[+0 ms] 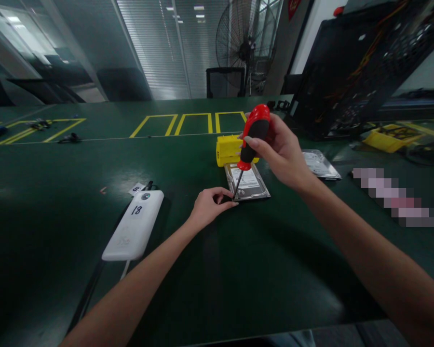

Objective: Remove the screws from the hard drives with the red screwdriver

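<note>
My right hand (282, 152) is closed around the handle of a red and black screwdriver (259, 125). The shaft slants down, its tip at the front left corner of a hard drive (251, 185). This drive lies flat with a white label facing up. At that same corner, my left hand (211, 205) has thumb and index finger pinched close about the screwdriver tip; what lies between them is too small to make out. Right behind the drive stands a yellow plastic box (227, 148), partly hidden by the screwdriver and my right hand.
On the green table (188, 289), a white power bank (133, 224) marked 18 lies left with a cable. Another hard drive (320, 164) rests to the right, near a blurred-out object (394, 197). Farther back are a yellow tray (392, 138) and a black computer case (347, 72).
</note>
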### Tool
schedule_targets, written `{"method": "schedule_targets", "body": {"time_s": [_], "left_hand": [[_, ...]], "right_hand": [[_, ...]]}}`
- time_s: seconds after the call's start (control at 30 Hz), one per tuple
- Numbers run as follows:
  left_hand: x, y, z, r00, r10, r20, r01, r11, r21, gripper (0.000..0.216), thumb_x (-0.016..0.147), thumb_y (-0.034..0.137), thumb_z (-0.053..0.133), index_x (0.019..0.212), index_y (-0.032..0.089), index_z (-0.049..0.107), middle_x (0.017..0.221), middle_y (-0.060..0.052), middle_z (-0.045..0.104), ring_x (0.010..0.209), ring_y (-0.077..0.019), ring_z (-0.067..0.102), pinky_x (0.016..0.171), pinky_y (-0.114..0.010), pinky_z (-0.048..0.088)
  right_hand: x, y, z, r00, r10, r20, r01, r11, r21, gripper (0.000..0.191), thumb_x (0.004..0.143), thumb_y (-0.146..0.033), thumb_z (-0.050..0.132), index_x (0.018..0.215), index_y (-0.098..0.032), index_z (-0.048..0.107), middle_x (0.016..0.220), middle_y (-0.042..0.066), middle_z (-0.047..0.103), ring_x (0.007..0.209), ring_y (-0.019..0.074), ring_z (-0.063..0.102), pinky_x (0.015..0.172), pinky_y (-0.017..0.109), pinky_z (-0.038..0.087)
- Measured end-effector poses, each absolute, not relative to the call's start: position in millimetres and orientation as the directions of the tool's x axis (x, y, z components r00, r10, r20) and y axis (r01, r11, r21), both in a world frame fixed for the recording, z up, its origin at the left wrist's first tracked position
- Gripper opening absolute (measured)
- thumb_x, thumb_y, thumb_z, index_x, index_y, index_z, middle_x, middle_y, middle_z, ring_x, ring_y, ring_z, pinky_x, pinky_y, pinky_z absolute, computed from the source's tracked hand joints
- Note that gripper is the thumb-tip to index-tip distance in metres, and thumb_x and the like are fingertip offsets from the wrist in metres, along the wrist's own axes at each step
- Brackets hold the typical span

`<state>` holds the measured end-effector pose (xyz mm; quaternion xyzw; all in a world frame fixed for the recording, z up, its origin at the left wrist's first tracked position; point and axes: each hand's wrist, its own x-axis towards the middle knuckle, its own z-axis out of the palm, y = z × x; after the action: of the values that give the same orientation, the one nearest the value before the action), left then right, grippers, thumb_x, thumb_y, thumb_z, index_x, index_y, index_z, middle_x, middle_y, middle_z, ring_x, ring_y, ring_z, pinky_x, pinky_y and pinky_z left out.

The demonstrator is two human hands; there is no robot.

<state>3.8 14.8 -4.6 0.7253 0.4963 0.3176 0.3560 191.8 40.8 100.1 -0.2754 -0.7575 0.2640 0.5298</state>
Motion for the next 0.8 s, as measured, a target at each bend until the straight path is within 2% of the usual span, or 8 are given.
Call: {"method": "schedule_targets", "body": {"time_s": [0.3, 0.57, 0.8], "left_hand": [[3.2, 13.7, -4.1, 0.304, 0.948, 0.097, 0.496, -0.244, 0.833, 0.031, 0.071, 0.044, 0.071, 0.091, 0.019, 0.07, 0.061, 0.005, 0.043, 0.055, -0.0112, 0.039, 0.056, -0.025, 0.029], [2.9, 13.5, -4.1, 0.303, 0.948, 0.102, 0.488, -0.246, 0.837, 0.034, 0.072, 0.048, 0.068, 0.089, 0.019, 0.071, 0.062, 0.003, 0.049, 0.056, -0.012, 0.04, 0.055, -0.026, 0.029], [3.7, 13.6, -6.2, 0.291, 0.949, 0.118, 0.477, -0.251, 0.843, 0.033, 0.072, 0.048, 0.068, 0.088, 0.019, 0.071, 0.062, 0.001, 0.052, 0.056, -0.0124, 0.04, 0.055, -0.026, 0.028]], "right_hand": [[187.8, 33.6, 103.5, -0.309, 0.664, 0.68, 0.118, 0.737, -0.666, 0.037, 0.084, -0.031, 0.059, 0.12, -0.026, 0.05, 0.113, 0.003, 0.061, 0.108, 0.0208, 0.059, 0.098, 0.039, 0.049], [185.8, 31.7, 104.9, -0.295, 0.67, 0.681, 0.11, 0.732, -0.672, 0.038, 0.082, -0.03, 0.061, 0.119, -0.027, 0.051, 0.124, 0.003, 0.057, 0.109, 0.0207, 0.058, 0.098, 0.038, 0.05], [185.7, 31.3, 104.6, -0.318, 0.661, 0.68, 0.129, 0.741, -0.659, 0.041, 0.083, -0.028, 0.06, 0.123, -0.028, 0.049, 0.124, 0.003, 0.056, 0.112, 0.0208, 0.057, 0.1, 0.038, 0.048]]}}
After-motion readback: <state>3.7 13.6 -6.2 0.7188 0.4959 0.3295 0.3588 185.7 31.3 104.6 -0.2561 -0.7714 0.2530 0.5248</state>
